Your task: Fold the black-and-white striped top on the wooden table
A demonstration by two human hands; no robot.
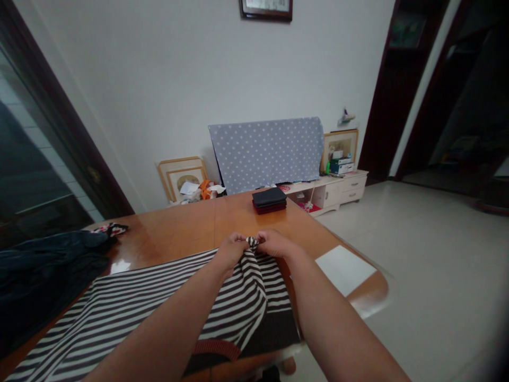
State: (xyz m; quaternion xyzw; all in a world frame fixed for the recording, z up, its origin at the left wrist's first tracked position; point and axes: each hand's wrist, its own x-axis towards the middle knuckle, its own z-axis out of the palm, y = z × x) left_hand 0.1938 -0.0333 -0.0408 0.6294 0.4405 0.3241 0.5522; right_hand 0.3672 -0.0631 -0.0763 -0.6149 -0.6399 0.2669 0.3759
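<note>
A black-and-white striped garment (131, 302) lies spread across the wooden table (178, 228), with a dark hem and a reddish band near me. My left hand (230, 249) and my right hand (274, 243) meet at the garment's far edge. Both are closed, pinching a bunched fold of the striped cloth (252, 243) between them, lifted slightly off the table.
A dark blue garment (43, 270) lies at the table's left. Folded dark clothes (269, 200) are stacked at the far edge. A white sheet (344, 268) lies at the right corner. Beyond stand a dotted cloth cover (266, 151), picture frames (181, 175) and a low white cabinet (338, 188).
</note>
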